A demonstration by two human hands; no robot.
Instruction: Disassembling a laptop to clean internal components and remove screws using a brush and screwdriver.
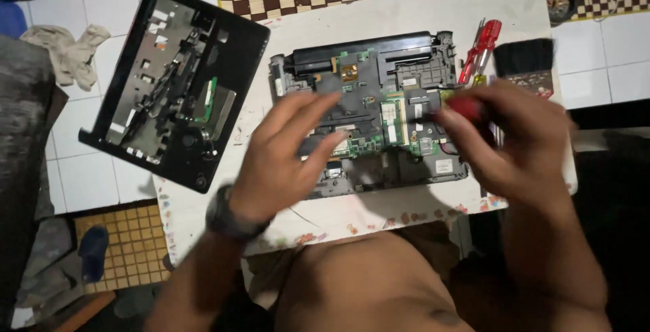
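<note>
Laptop base (pixel 379 122) on table (pixel 474 7); cover (pixel 176 81) left, brush (pixel 525 61) right.

opened laptop base (pixel 379 119), dark casing, green circuit board exposed, lying flat beneath both hands; red-handled screwdriver (pixel 464 107) enclosed in the right hand's (pixel 511 144) fingers, handle end showing; shaft hidden.

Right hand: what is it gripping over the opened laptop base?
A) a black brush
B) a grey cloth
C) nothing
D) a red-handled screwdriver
D: the right hand closes around a red-handled screwdriver above the right side of the opened laptop base, while the black brush lies untouched on the table beyond it.
</note>
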